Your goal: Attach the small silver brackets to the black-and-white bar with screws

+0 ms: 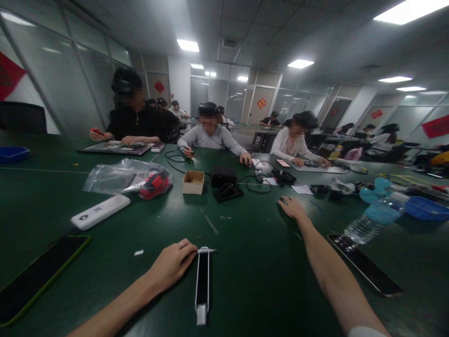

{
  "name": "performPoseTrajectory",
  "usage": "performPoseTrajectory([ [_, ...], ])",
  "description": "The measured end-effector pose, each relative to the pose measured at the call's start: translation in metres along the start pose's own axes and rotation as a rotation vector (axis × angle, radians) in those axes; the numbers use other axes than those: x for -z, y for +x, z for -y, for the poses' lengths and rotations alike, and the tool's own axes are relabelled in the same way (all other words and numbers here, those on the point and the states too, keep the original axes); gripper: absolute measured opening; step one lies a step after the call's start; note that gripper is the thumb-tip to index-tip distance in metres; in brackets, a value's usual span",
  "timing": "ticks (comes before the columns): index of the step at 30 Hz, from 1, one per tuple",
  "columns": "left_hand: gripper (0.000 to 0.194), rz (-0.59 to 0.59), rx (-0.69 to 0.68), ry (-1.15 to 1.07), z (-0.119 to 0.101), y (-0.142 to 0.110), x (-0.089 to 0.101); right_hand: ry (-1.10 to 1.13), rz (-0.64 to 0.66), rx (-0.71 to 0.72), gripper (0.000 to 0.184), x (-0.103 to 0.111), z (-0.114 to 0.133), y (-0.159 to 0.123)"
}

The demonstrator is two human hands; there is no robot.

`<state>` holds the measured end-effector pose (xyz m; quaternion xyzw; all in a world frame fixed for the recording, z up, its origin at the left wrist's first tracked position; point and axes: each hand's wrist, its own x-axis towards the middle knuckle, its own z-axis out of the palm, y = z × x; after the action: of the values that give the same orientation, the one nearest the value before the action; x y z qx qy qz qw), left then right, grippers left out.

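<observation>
At the left, one blue tray (14,154) sits beyond one green-edged phone (38,278) and one white power bank (100,212). One clear plastic bag (112,178) with a red-and-black item lies past them. The left hand (173,263) rests palm down, forearm slanting in from the lower left, fingers bent, fingertips at the top of one slim white-and-black object (202,281) lying lengthwise in front; whether they pinch it or merely touch it, I cannot tell. Farther off stands one open box (192,185); three people sit along the far edge. A broad stretch of green tabletop (245,267) gives room between the hands. The right hand (292,208) reaches farther forward, fingers curled; whether it grips anything is unclear. Beyond its forearm come one bottle (368,222), a second phone (368,269) and a second blue tray (426,207).
</observation>
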<state>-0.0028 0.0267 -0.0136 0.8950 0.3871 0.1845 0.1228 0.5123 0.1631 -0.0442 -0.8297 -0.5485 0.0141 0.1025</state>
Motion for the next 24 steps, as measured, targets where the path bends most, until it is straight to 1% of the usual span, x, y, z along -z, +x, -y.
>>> performPoseTrajectory([
  [3,0.026,-0.005,0.003,0.003,-0.002,0.001,0.001,0.015,0.063,0.132,0.052,-0.001,0.004,-0.005],
  [5,0.026,0.001,0.009,0.006,-0.003,0.002,0.002,0.027,0.088,0.208,0.052,-0.001,0.01,-0.018],
  [7,0.026,0.01,0.01,0.005,-0.003,0.002,0.002,0.043,0.104,0.274,0.053,-0.001,0.02,-0.037],
  [10,0.025,0.011,0.002,0.001,-0.002,0.001,0.002,0.07,0.115,0.366,0.053,0.003,0.039,-0.077],
  [13,0.025,-0.005,-0.009,-0.015,0.0,0.0,0.001,0.092,0.123,0.468,0.053,0.009,0.062,-0.124],
  [16,0.025,-0.002,-0.005,-0.014,0.001,0.0,0.0,0.207,0.142,0.597,0.053,0.017,0.086,-0.176],
  [19,0.025,0.006,-0.008,0.001,0.0,0.0,0.001,0.278,0.158,0.637,0.05,0.025,0.111,-0.223],
  [21,0.026,-0.002,-0.013,-0.005,-0.001,0.0,0.001,0.309,0.175,0.658,0.047,0.028,0.126,-0.246],
  [24,0.025,-0.019,-0.022,-0.021,-0.001,0.0,0.002,0.368,0.178,0.716,0.043,0.031,0.143,-0.264],
])
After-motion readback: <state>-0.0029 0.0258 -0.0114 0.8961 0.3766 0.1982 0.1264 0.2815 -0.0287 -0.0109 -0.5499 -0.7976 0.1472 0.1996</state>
